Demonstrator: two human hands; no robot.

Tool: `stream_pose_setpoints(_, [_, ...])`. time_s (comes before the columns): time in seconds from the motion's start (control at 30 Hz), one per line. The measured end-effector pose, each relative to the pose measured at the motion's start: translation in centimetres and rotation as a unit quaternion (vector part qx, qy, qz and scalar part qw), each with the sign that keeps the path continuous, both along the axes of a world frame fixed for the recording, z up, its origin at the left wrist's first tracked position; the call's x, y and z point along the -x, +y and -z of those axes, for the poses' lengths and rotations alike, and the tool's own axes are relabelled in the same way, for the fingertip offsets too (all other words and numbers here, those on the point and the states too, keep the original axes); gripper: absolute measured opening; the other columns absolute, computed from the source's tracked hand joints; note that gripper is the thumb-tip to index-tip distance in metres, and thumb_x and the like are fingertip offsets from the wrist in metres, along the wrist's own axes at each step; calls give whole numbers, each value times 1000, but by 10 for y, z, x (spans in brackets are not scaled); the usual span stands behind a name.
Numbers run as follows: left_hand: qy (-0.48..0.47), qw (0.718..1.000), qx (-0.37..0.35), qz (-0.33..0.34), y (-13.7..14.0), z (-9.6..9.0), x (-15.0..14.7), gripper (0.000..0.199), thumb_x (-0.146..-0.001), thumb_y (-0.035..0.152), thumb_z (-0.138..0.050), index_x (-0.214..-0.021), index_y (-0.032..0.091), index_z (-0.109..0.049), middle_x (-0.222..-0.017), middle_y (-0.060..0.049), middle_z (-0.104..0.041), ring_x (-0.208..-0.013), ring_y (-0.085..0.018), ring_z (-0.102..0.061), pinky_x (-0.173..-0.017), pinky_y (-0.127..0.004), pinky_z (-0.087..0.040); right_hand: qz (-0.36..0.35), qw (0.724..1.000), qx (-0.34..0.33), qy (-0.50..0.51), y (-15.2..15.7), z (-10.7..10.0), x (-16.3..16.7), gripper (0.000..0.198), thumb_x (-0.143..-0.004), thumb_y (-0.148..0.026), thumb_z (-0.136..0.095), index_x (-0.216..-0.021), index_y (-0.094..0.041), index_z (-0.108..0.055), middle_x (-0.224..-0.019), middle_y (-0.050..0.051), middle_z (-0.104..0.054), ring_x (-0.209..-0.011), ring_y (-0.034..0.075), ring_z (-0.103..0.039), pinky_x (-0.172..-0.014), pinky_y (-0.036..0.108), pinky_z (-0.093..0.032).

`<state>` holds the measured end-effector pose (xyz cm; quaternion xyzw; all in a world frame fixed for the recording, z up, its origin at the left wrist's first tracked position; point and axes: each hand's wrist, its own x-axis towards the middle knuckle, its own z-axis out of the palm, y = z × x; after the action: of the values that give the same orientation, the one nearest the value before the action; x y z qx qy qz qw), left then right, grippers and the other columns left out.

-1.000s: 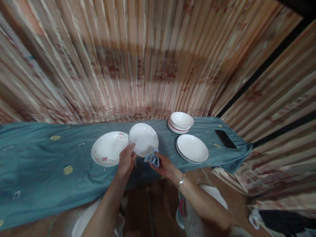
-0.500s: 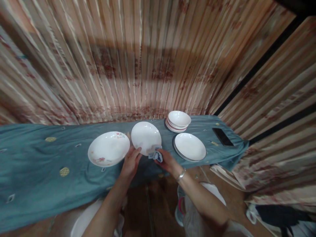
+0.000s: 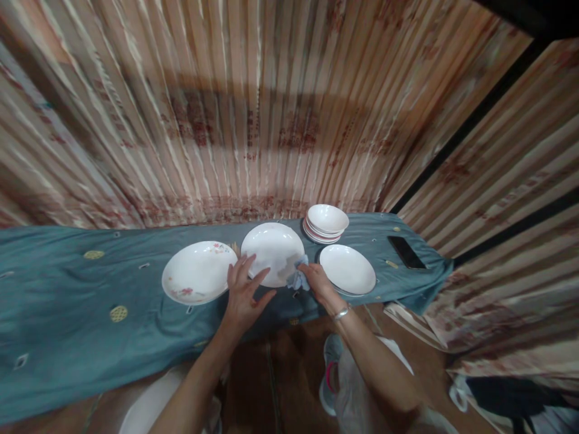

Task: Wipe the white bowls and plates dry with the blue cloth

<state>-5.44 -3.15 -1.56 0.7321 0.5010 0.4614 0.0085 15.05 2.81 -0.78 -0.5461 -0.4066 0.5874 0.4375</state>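
Observation:
A white plate with a thin dark rim is in front of me at the middle of the table. My left hand is open at its near left edge, fingers spread and thumb apart, partly covering the plate. My right hand is closed on a crumpled light-blue cloth, which lies against the plate's right rim. Whether the right fingers also grip the plate under the cloth is hidden. To the left sits a larger white oval plate with pink flowers, close to my left fingertips.
Right of my hand is a stack of white plates, with a stack of bowls behind it. A black phone lies farther right on the blue-green tablecloth. Pleated curtains stand behind the table.
My left hand has let go of the plate's near rim and spread its fingers. My right hand with the cloth has shifted slightly right, and the plate's outline looks wider.

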Motion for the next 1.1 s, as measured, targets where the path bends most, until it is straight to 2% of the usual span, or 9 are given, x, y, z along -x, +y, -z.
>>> stream_pose_setpoints(0.07, [70, 997, -20, 2, -4, 2, -3, 21, -83, 25, -68, -103, 26, -73, -134, -11, -60, -133, -34, -43, -113, -65, -18, -5, 1000, -3, -17, 0, -3, -3, 34, -70, -41, -65, -47, -19, -54, -39, -1, -56, -34, 7, -42, -37, 20, -26])
stream_pose_setpoints(0.17, [107, 994, -34, 9, -3, 5, -8, 16, -86, 17, -61, -91, 26, -74, -112, -7, -71, -116, -28, -56, -113, -65, -18, -10, 999, -3, -37, 0, -8, -6, 34, -67, -42, -67, -46, -19, -54, -38, -2, -54, -34, 7, -40, -38, 20, -25])
stream_pose_setpoints(0.3, [108, 990, -47, 76, 4, 6, -12, 22, -91, 15, -54, -94, 23, -74, -92, -5, -73, -94, -21, -62, -105, -50, -41, -6, 998, -7, -60, 1, -12, -9, 35, -66, -43, -67, -45, -19, -53, -38, -3, -52, -36, 7, -41, -40, 21, -26])
stream_pose_setpoints(0.4, [95, 988, -57, 106, 8, 2, -16, 22, -92, 15, -51, -94, 20, -72, -88, -6, -72, -90, -21, -61, -91, -41, -51, -2, 997, -13, -77, 2, -14, -12, 37, -68, -44, -65, -44, -18, -55, -39, -2, -53, -37, 8, -41, -41, 22, -27])
stream_pose_setpoints(0.53, [65, 989, -69, 110, 9, -5, -27, 23, -93, 14, -49, -89, 18, -71, -85, -8, -70, -88, -21, -60, -79, -36, -55, 4, 995, -22, -94, 3, -17, -17, 39, -70, -45, -64, -43, -18, -55, -39, -1, -53, -38, 9, -44, -43, 23, -29])
stream_pose_setpoints(0.67, [19, 989, -65, 133, 9, -9, -37, 25, -93, 16, -48, -84, 17, -72, -82, -8, -69, -87, -21, -60, -77, -35, -55, 16, 995, -30, -99, 2, -21, -19, 40, -70, -48, -64, -44, -18, -55, -40, -2, -53, -40, 9, -45, -45, 24, -31])
stream_pose_setpoints(0.87, [-154, 978, 60, 125, 10, -20, -34, 19, -86, 23, -57, -80, 21, -75, -80, -6, -71, -85, -21, -63, -81, -37, -53, 11, 998, -35, -43, -2, -27, -19, 36, -66, -50, -68, -51, -18, -58, -44, -2, -56, -44, 11, -48, -48, 24, -34])
stream_pose_setpoints(0.97, [-316, 937, 131, 64, 11, -29, -25, 13, -79, 31, -66, -75, 23, -76, -83, -4, -72, -84, -21, -64, -81, -34, -50, 21, 998, -65, 14, -2, -30, -19, 32, -62, -48, -72, -66, -18, -63, -56, -2, -63, -55, 13, -55, -54, 23, -38])
stream_pose_setpoints(1.1, [-542, 810, 223, 20, 11, -36, -17, 28, -63, 42, -79, -78, 18, -76, -69, -2, -70, -70, -17, -62, -67, -27, -47, 47, 988, -149, 12, 2, -31, -21, 37, -70, -45, -66, -97, -19, -68, -86, 1, -73, -81, 19, -64, -71, 25, -47])
